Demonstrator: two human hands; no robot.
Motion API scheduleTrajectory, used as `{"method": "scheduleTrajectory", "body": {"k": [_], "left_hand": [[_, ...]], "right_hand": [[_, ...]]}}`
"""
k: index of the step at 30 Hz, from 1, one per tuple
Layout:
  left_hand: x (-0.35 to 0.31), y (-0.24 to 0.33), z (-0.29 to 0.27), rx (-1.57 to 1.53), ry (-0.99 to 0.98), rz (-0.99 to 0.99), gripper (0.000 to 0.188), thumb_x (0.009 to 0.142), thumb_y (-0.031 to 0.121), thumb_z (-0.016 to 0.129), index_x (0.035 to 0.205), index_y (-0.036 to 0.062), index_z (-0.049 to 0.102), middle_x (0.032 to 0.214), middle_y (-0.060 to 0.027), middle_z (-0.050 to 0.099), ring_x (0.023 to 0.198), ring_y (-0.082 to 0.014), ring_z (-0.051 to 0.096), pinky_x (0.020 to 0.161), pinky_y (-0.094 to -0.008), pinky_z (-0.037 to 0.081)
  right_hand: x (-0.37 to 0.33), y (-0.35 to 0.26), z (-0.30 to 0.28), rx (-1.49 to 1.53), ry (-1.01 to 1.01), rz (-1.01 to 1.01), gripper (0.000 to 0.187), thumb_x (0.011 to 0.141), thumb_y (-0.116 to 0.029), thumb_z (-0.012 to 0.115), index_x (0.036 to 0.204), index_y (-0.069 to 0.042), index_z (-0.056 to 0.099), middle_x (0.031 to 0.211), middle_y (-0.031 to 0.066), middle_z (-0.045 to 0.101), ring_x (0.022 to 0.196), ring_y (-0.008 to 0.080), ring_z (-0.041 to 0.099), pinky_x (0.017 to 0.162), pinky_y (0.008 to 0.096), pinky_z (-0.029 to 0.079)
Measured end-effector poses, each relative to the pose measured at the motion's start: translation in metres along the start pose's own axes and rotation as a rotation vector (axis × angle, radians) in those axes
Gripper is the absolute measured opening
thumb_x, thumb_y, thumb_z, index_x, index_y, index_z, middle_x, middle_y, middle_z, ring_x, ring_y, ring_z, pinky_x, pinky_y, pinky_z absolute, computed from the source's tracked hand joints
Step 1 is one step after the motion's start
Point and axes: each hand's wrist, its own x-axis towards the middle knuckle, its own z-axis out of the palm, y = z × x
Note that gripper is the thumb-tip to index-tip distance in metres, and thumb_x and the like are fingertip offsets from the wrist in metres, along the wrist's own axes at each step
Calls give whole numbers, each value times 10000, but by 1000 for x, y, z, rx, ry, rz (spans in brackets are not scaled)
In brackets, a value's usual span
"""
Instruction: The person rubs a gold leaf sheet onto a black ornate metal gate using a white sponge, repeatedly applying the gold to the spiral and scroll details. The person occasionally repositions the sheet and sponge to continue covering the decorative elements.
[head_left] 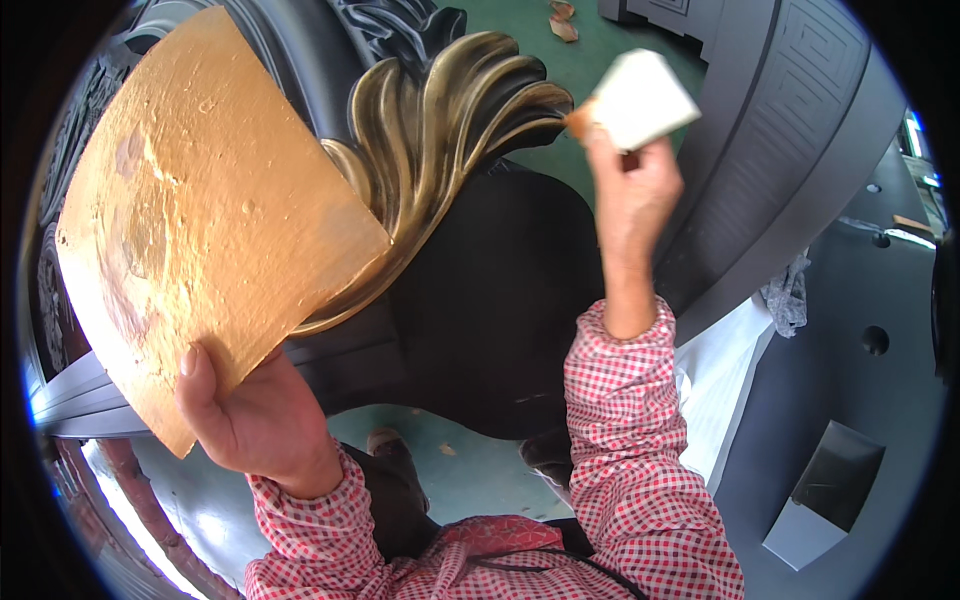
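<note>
My left hand (255,415) grips the lower edge of a gold-painted board (230,220), thumb on its face. The board is tilted up, with lumpy, shiny paint and darker smears on it. In my raised right hand (637,190) is a cream-white sponge-like pad (643,100), pinched between the fingers. A gold-brown stain shows on the pad's left edge. Left of the pad is a carved leaf ornament (440,120), its curling ridges gold over dark; the pad appears apart from its tip. The board hides part of the carving's lower left.
A smooth black panel (490,290) lies below the carving. Grey furniture with a fretwork pattern (800,90) rises at the right. An open dark box (825,495) rests on a grey surface at the lower right. Orange-brown scraps (563,22) lie on the green floor.
</note>
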Motion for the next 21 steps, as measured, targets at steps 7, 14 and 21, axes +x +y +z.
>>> {"method": "scheduleTrajectory", "body": {"k": [7, 14, 21], "left_hand": [[-1, -1, 3, 32, 18, -1, 480, 849, 182, 503, 1287, 11, 409, 1239, -114, 510, 1144, -226, 497, 937, -410, 424], [1, -5, -5, 42, 38, 13, 535, 869, 161, 465, 1339, -31, 296, 1305, -182, 448, 1199, -290, 464, 998, -446, 401], [-1, -1, 5, 63, 22, 20, 505, 854, 200, 506, 1304, 8, 383, 1244, -125, 505, 1140, -237, 506, 919, -411, 448]], "right_hand": [[-4, -7, 2, -80, -133, -71, 216, 753, -109, 678, 934, -13, 608, 839, 95, 626, 749, 203, 628, 650, 307, 491], [8, 3, 1, 105, -99, 6, 188, 760, -75, 656, 930, -3, 621, 847, 83, 648, 725, 141, 614, 652, 288, 491], [16, 7, -8, 304, -75, 143, 227, 801, -116, 636, 956, 48, 614, 882, 81, 662, 777, 128, 616, 707, 281, 496]]}}
